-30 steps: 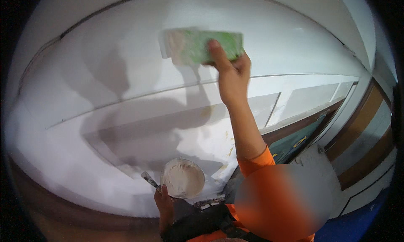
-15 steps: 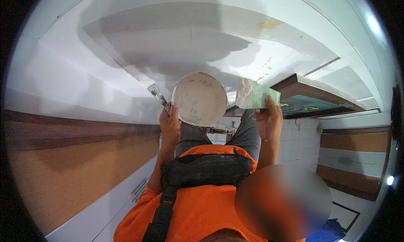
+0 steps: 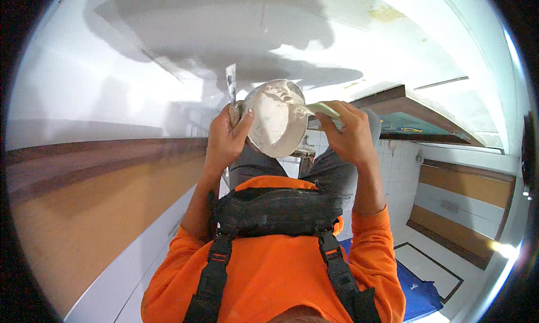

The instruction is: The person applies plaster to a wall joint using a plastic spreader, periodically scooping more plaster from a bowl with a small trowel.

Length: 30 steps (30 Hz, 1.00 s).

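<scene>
By a white wall [image 3: 73,81], the left grip [image 3: 225,142] holds a round pale bowl [image 3: 293,136] of paste [image 3: 269,118] and narrow smeared scraper [image 3: 231,78], seemingly freeing the right grip [image 3: 352,131], which pinches a flat pale-green spreader [image 3: 325,109] at the rim.

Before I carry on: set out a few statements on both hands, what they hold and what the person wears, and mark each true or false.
1. The left hand holds a round tub of pale paste. True.
2. The right hand holds a pale green spreader. True.
3. The spreader is wholly outside the tub. False: it reaches over the rim into it.
4. The left hand holds only the tub. False: it also holds a scraper, blade pointing away from the person.
5. The shirt is orange. True.
</scene>
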Each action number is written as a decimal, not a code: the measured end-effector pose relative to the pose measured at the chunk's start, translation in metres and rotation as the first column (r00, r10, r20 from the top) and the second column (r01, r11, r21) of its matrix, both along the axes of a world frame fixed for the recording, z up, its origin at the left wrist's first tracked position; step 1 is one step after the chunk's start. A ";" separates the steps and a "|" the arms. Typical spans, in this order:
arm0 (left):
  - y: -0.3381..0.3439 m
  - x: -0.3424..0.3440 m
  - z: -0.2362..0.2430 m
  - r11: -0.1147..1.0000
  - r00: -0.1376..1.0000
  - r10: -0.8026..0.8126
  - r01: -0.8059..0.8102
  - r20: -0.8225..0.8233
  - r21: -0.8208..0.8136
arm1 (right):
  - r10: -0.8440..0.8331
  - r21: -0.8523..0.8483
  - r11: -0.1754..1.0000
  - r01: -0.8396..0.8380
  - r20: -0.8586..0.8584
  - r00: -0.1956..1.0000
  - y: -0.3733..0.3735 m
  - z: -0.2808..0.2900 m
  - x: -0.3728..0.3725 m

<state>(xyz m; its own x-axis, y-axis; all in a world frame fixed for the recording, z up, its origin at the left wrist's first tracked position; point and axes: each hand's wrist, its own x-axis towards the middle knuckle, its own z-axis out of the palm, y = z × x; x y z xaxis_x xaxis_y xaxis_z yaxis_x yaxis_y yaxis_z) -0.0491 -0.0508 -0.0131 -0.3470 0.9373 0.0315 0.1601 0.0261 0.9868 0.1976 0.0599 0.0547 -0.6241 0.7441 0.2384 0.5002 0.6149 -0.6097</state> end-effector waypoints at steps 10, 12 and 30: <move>-0.001 -0.008 0.009 0.988 0.991 -0.077 0.061 -0.112 -0.140 | 0.359 -0.041 0.921 -0.387 0.476 0.803 0.009 -0.020 -0.049; 0.000 -0.009 0.012 0.985 0.980 -0.086 0.058 -0.179 -0.160 | 0.407 -0.089 0.899 -0.429 0.534 0.741 0.012 -0.029 -0.054; 0.001 0.002 -0.014 0.990 0.973 0.061 -0.088 -0.220 -0.113 | 0.572 -0.149 0.810 -0.567 0.411 0.710 0.022 -0.049 -0.057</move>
